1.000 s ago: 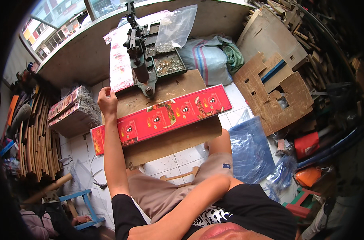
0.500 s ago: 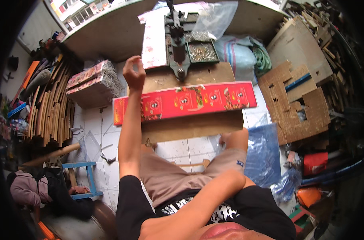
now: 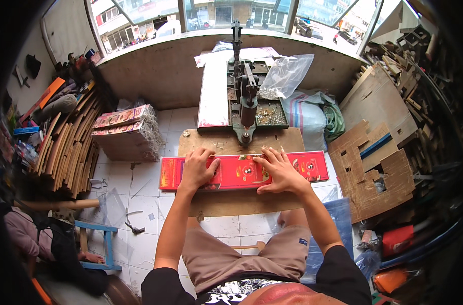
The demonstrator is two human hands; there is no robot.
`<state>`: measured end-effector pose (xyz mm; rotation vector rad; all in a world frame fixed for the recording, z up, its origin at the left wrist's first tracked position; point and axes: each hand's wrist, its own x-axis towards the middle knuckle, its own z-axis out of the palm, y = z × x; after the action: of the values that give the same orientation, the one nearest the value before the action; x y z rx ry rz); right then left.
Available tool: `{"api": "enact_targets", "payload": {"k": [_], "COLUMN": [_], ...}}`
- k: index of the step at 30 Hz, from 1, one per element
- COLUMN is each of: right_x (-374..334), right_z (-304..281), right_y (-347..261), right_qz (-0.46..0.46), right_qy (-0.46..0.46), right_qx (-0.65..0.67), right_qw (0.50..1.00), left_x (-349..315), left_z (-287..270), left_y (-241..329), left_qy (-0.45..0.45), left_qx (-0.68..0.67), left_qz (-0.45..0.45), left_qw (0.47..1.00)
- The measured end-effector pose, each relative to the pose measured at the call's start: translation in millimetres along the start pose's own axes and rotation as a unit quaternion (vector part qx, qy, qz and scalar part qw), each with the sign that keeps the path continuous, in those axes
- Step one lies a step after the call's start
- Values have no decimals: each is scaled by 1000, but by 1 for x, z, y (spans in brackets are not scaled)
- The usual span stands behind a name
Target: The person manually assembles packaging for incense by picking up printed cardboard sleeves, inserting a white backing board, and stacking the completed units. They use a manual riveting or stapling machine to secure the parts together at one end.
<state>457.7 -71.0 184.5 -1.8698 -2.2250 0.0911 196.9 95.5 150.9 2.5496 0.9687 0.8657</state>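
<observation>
Between left hand (image 3: 197, 170) and right hand (image 3: 283, 174) lies room; beyond, a press (image 3: 248, 111) blocks.

both hands (image 3: 197, 170) on a long red printed strip (image 3: 236, 172)

Red panel (image 3: 234, 171) with small print, blue label (image 3: 304, 241) on shorts (image 3: 247, 265); all unreadable

long narrow red panel (image 3: 234, 172), printed with food pictures, lying flat, crosswise on a brown board (image 3: 241, 203)
</observation>
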Motion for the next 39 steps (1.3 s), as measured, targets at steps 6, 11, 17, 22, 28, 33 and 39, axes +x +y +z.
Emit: {"api": "enact_targets", "payload": {"k": [6,11,17,22,28,33,39], "right_x": [4,-1,-1,12,79,123,156], "right_z": [14,15,16,7,13,24,25], "right_y": [13,12,12,40,91,118,120], "right_qz": [-37,-36,-25,-40,146,192,287], "right_qy": [42,52,61,58,228,269,98], "right_qx": [29,37,70,264,257,38,-40], "right_qw": [998,997,995,962,928,943,952], "left_x": [5,2,1,3,2,2,1], "left_z": [-4,-3,-2,2,3,2,0], "left_y": [-1,4,0,-4,-3,1,1], "left_qy": [-15,-7,-10,-5,-15,-12,-14], "left_qx": [-15,-24,-8,-3,1,-8,-3], "left_qz": [-26,-29,-28,-27,-43,-46,-64], "left_qw": [999,999,1000,1000,999,999,998]}}
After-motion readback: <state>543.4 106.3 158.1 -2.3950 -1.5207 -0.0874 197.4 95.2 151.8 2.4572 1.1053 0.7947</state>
